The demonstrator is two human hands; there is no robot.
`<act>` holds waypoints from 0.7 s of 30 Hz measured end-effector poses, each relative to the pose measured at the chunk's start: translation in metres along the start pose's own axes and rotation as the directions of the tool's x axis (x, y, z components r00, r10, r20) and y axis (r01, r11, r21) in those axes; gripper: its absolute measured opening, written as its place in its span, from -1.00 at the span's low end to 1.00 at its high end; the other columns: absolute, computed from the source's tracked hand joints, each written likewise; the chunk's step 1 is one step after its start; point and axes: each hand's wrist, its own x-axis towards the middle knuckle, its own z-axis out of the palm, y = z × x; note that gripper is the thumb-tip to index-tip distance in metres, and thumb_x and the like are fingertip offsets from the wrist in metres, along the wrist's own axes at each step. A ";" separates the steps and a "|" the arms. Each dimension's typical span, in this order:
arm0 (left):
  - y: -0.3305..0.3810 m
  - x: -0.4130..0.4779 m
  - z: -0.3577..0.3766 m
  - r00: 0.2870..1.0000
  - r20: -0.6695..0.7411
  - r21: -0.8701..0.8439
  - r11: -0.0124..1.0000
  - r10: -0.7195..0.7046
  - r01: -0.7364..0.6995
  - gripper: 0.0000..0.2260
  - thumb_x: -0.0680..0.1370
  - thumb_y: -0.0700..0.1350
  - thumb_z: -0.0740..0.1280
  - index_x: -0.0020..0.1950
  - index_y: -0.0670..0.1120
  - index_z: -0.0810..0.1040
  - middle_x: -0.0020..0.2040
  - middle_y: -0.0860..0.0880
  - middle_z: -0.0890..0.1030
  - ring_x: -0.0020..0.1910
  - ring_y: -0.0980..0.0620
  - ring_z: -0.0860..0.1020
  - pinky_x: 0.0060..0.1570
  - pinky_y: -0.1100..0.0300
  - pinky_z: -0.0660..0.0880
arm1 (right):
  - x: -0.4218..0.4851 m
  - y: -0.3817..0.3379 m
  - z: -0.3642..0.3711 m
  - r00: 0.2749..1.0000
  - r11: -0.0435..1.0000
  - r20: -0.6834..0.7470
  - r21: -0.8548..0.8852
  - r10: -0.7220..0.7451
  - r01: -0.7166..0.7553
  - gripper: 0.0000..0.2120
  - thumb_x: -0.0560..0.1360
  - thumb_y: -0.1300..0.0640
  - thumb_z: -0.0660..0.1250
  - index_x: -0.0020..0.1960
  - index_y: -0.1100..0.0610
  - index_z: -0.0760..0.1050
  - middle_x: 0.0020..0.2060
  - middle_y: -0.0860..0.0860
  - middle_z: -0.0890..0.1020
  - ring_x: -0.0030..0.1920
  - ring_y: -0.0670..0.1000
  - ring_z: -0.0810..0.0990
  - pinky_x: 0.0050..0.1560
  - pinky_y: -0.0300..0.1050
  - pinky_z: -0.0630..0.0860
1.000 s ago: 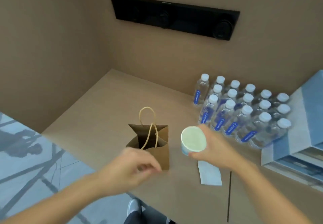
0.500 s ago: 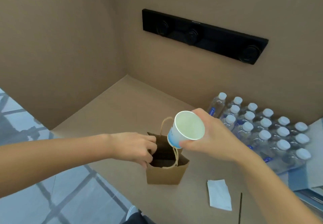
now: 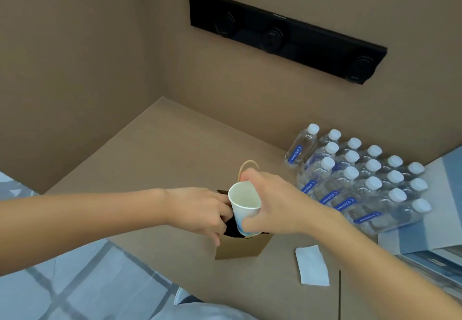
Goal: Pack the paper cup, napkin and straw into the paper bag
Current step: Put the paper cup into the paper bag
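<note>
A small brown paper bag [image 3: 240, 248] stands open near the table's front edge, one loop handle up behind it. My left hand [image 3: 200, 212] grips the bag's left rim. My right hand [image 3: 272, 204] holds a white paper cup [image 3: 243, 201] with a blue print, upright, its base lowered into the bag's mouth. A folded white napkin [image 3: 312, 264] lies flat on the table to the right of the bag. Just right of the napkin lies a thin dark straw [image 3: 339, 292], reaching down to the table's front edge.
A shrink-wrapped pack of water bottles [image 3: 362, 182] with white caps sits at the back right. A blue and white box [image 3: 430, 224] lies at the far right. Brown walls close the back and left, with a black bar [image 3: 287, 35] mounted on the back wall.
My right hand has carried the cup from the right of the bag to above it and down into its mouth. My left hand has taken hold of the bag's rim.
</note>
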 end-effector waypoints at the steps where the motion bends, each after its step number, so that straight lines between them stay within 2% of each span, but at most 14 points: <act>1: -0.001 -0.001 -0.001 0.999 -0.050 -0.029 1.000 0.007 -0.009 -0.69 0.58 0.05 0.32 -0.10 -0.20 0.59 -0.04 -0.18 0.60 0.08 -0.18 0.49 -0.22 -0.06 0.56 | 0.003 -0.002 -0.001 1.000 1.000 -0.015 -0.028 -0.007 0.007 -0.50 0.15 -0.06 0.40 -0.01 -0.06 0.25 -0.14 -0.13 0.45 -0.15 0.03 0.49 -0.29 0.01 0.54; 6: -0.007 -0.007 0.003 0.987 -0.160 -0.106 0.994 0.005 -0.022 -0.68 0.59 0.04 0.32 -0.15 -0.20 0.62 -0.11 -0.16 0.61 0.06 -0.15 0.52 -0.31 0.01 0.56 | 0.018 -0.003 -0.001 1.000 0.997 0.007 -0.075 0.029 -0.028 -0.49 0.17 -0.02 0.45 -0.04 0.00 0.22 -0.18 -0.10 0.44 -0.20 0.03 0.48 -0.40 -0.09 0.40; 10: -0.011 -0.012 0.005 0.967 -0.254 -0.100 0.994 0.021 -0.048 -0.71 0.56 0.03 0.37 -0.21 -0.17 0.62 -0.17 -0.12 0.61 -0.02 -0.13 0.55 -0.37 0.12 0.52 | 0.026 -0.010 0.017 0.998 0.948 0.016 -0.314 0.064 -0.056 -0.50 0.25 -0.07 0.48 -0.09 0.09 0.22 -0.22 0.01 0.47 -0.21 0.12 0.51 -0.45 -0.10 0.33; 12: -0.012 -0.013 0.005 0.964 -0.265 -0.117 0.992 0.016 -0.049 -0.72 0.56 0.03 0.37 -0.18 -0.17 0.62 -0.15 -0.12 0.62 -0.01 -0.14 0.54 -0.36 0.09 0.56 | 0.030 -0.015 0.031 1.000 0.865 0.004 -0.501 -0.005 0.006 -0.55 0.30 -0.10 0.44 -0.10 0.11 0.25 -0.18 0.06 0.55 -0.15 0.16 0.53 -0.35 -0.10 0.29; 14: -0.012 -0.014 0.005 0.959 -0.282 -0.124 0.991 0.015 -0.052 -0.72 0.55 0.03 0.38 -0.18 -0.17 0.62 -0.16 -0.13 0.62 -0.03 -0.14 0.55 -0.37 0.07 0.57 | 0.036 -0.019 0.047 0.998 0.771 0.046 -0.633 -0.043 0.062 -0.65 0.40 -0.10 0.38 -0.02 0.13 0.40 -0.07 0.09 0.62 -0.03 0.16 0.56 -0.18 -0.06 0.33; 16: -0.011 -0.015 0.005 0.956 -0.293 -0.123 0.991 0.012 -0.050 -0.73 0.54 0.03 0.40 -0.20 -0.17 0.62 -0.19 -0.12 0.63 -0.04 -0.14 0.55 -0.36 0.08 0.57 | 0.044 -0.022 0.061 0.988 0.725 0.153 -0.684 0.035 0.080 -0.70 0.50 -0.03 0.30 0.11 0.16 0.47 0.03 0.09 0.63 0.05 0.16 0.58 -0.11 -0.04 0.36; 18: -0.010 -0.016 0.005 0.959 -0.284 -0.148 0.988 0.004 -0.048 -0.73 0.54 0.03 0.39 -0.19 -0.18 0.63 -0.19 -0.12 0.64 -0.01 -0.13 0.55 -0.32 0.09 0.58 | 0.057 -0.022 0.078 0.949 0.722 0.270 -0.689 0.165 0.070 -0.73 0.56 0.09 0.23 0.20 0.17 0.50 0.11 0.06 0.60 0.11 0.17 0.59 -0.10 -0.06 0.44; 20: -0.010 -0.017 0.008 0.965 -0.262 -0.172 0.985 -0.014 -0.032 -0.72 0.56 0.03 0.36 -0.16 -0.18 0.63 -0.15 -0.13 0.64 0.06 -0.13 0.54 -0.28 0.04 0.59 | 0.070 -0.019 0.095 0.896 0.745 0.352 -0.666 0.272 0.035 -0.71 0.58 0.17 0.19 0.26 0.18 0.50 0.22 0.07 0.55 0.23 0.20 0.54 0.05 0.06 0.56; 21: -0.009 -0.017 0.009 0.966 -0.259 -0.176 0.984 -0.022 -0.025 -0.72 0.57 0.03 0.35 -0.15 -0.18 0.63 -0.12 -0.13 0.64 0.09 -0.12 0.53 -0.27 0.02 0.59 | 0.076 -0.018 0.101 0.870 0.763 0.385 -0.647 0.308 0.017 -0.70 0.60 0.17 0.17 0.29 0.17 0.48 0.27 0.08 0.52 0.29 0.21 0.49 0.14 0.14 0.55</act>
